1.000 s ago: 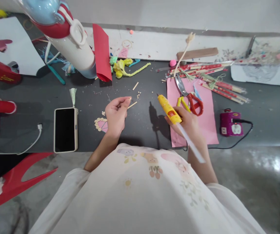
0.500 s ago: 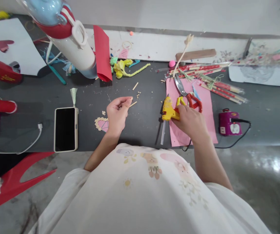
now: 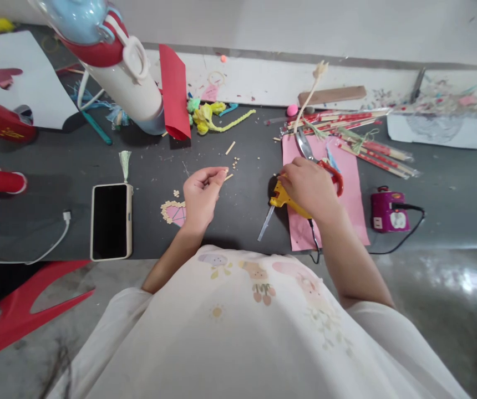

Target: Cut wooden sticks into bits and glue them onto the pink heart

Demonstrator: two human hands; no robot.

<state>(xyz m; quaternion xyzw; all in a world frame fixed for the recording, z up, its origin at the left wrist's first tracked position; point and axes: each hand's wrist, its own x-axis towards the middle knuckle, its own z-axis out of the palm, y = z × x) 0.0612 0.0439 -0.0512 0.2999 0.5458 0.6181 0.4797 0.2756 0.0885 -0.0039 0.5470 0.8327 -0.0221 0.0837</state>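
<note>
My left hand [image 3: 200,193] is raised over the dark table [image 3: 55,166] with its fingertips pinched on a small wooden bit too tiny to name. Below its wrist lies a pink paper heart edged with wooden beads [image 3: 172,212]. My right hand [image 3: 308,187] rests on the yellow glue gun [image 3: 280,198], which lies on the table at the left edge of the pink sheet [image 3: 349,208]; a clear glue stick [image 3: 265,223] pokes out of its back. Red-handled scissors [image 3: 319,160] lie just beyond this hand.
A phone [image 3: 111,220] with a charging cable [image 3: 57,238] lies at the left. A large white, red and blue bottle [image 3: 117,66], folded red paper [image 3: 174,91] and yellow yarn [image 3: 213,117] stand behind. Wrapped chopsticks [image 3: 367,138] and a purple socket [image 3: 388,210] are at the right.
My right hand has brought the glue gun down from mid-air and laid it on the table by the pink sheet. My left hand has stayed nearly still.
</note>
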